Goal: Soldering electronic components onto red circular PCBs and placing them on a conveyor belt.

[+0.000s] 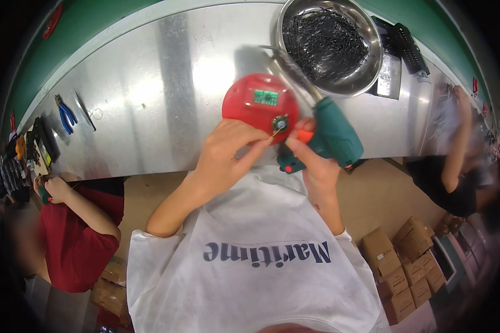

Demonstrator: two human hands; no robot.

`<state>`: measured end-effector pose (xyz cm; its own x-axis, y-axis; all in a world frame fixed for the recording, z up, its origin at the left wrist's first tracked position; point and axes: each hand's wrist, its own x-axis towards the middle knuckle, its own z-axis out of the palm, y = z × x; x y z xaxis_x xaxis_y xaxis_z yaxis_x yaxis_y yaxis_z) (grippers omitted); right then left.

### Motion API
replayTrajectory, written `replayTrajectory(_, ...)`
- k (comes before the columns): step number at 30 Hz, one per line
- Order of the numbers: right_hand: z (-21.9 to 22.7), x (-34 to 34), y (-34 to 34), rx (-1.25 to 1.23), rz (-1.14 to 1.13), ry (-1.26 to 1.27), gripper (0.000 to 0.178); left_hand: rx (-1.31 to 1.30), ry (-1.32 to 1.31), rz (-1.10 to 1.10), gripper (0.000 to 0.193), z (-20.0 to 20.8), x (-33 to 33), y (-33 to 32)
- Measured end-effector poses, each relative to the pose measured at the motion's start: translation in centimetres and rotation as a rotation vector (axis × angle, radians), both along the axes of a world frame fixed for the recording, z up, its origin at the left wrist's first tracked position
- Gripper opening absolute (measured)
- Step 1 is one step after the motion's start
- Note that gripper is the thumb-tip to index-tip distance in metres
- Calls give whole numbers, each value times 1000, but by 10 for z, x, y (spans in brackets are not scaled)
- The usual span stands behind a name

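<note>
My left hand (228, 145) is closed in a pinch at the near edge of a red round disc-shaped piece (240, 105). Between its fingertips runs a thin yellowish wire (274, 134), which reaches a small round component (280, 123) on the disc. A green rectangular part (265, 97) shows farther up the disc. In my right hand (318, 168) is a green pistol-shaped power tool (336, 130) with an orange trigger. Its long metal barrel points away to the upper left, past the disc's right side, and is somewhat blurred. Fingers around the tool's handle are partly hidden.
A steel bowl (376, 66) full of thin black strips stands at the far side of the metal table (133, 111). Blue-handled pliers (66, 116) and tweezers (83, 108) lie left. People work at both sides. Cardboard boxes (380, 252) are stacked at lower right.
</note>
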<state>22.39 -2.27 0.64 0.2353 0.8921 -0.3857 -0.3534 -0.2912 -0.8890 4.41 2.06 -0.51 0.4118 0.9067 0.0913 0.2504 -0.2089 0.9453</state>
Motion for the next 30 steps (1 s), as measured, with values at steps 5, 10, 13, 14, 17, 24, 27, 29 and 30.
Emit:
replayTrajectory(5,-4,-11,2,47,50,-38,33,165,95,-39,18,-4,2,-2)
replayTrajectory(10,-9,-10,3,46,8,-53,31,229,82,-81,19,-6,-3,-2)
replayTrajectory(13,-10,-8,5,68,40,-39,31,213,42,-95,19,-6,-2,-2)
replayTrajectory(14,-9,-8,5,81,61,-35,30,189,15,-95,19,-5,-1,-2)
replayTrajectory(17,-3,-9,6,45,87,37,35,-41,-59,-75,18,8,1,-5)
replayTrajectory(24,-7,-7,5,99,67,123,31,23,43,-58,16,5,8,-8)
replayTrajectory(27,-4,-7,3,13,36,187,36,-18,-11,-41,15,4,8,-11)
replayTrajectory(29,-2,-8,3,-1,33,203,33,-72,-8,-28,14,6,8,-10)
replayTrajectory(30,-3,-8,3,-3,32,203,33,-74,-8,-29,14,6,7,-10)
